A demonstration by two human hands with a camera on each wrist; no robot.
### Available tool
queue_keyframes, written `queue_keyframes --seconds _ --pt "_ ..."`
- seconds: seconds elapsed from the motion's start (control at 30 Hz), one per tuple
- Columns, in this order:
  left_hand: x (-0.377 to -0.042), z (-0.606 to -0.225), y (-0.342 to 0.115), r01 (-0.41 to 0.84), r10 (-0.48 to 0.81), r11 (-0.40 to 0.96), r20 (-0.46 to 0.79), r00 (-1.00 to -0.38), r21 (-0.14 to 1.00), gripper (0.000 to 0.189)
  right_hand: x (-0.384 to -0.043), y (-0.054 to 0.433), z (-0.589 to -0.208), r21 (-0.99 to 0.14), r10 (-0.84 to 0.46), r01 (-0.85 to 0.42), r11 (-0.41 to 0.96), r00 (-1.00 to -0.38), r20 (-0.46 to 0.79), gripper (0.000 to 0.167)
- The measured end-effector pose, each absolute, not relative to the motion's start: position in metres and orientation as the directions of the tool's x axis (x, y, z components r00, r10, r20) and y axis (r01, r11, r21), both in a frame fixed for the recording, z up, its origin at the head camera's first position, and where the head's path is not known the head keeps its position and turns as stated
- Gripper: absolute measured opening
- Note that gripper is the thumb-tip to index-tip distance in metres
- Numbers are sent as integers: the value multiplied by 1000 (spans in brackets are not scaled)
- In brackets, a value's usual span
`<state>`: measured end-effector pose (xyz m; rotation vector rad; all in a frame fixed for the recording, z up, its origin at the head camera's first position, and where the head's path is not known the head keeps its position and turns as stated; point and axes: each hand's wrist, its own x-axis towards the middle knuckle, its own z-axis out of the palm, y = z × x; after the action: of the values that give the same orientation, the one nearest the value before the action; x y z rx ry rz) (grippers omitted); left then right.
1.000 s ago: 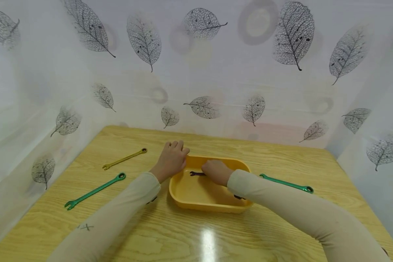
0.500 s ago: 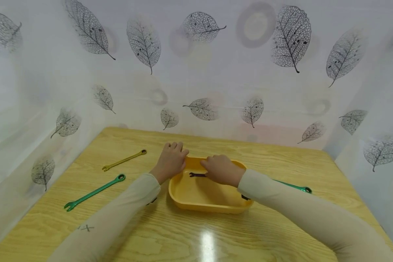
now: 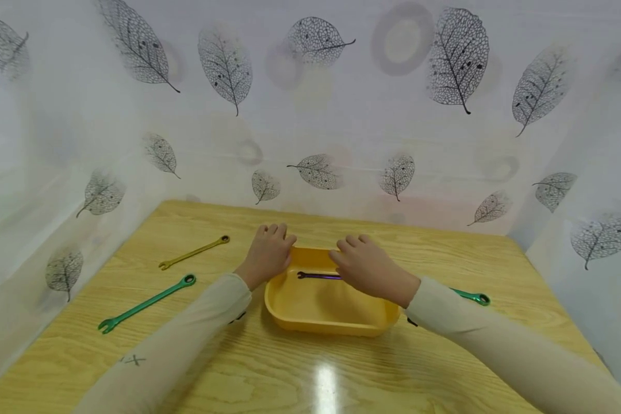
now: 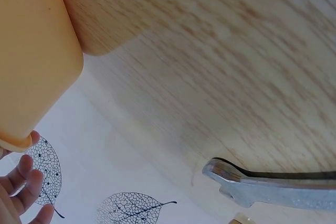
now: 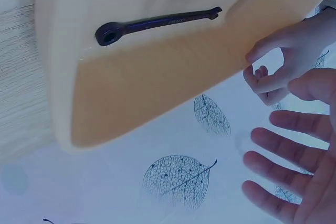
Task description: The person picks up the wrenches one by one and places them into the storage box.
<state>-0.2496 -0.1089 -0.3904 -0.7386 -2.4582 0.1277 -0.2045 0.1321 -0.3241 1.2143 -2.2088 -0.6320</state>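
A yellow plastic basin (image 3: pixel 321 329) stands on the wooden table, its corner close to my left hand. My left hand (image 3: pixel 267 257) pinches the far-left rim; in the right wrist view the left thumb and fingers (image 5: pixel 261 82) meet at that rim. On the basin's floor lies a dark purple ratcheting combination wrench (image 5: pixel 157 23). My right hand (image 3: pixel 370 269) is over the basin's right side and covers part of that wrench in the head view. In the right wrist view its spread fingers (image 5: pixel 286 150) are beyond the rim, with nothing in them.
Left of the basin lie a small yellow wrench (image 3: pixel 194 253) and a larger green wrench (image 3: pixel 147 303). Another green wrench (image 3: pixel 472 296) is partly hidden behind the right sleeve. A leaf-printed white curtain (image 3: pixel 315 132) borders the table's back.
My right hand has lifted from the basin's floor and moved right, uncovering more of the purple wrench, which stays in place. The left hand keeps its hold on the rim.
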Motion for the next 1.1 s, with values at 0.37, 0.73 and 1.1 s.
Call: queue_keyframes --seconds 0.37,0.73,1.1 --pt "-249 -387 -108 472 527 848 475 -705 -241 20 -198 162 -327 576 -865 -648 498 -332 375 33" --pt "-249 -388 -108 475 528 847 474 -704 -238 21 -187 195 -335 486 -812 -660 573 -378 445 38" --pt "-251 -390 -109 495 527 844 481 -701 -205 14 -183 236 -339 365 -705 -638 678 -422 570 55"
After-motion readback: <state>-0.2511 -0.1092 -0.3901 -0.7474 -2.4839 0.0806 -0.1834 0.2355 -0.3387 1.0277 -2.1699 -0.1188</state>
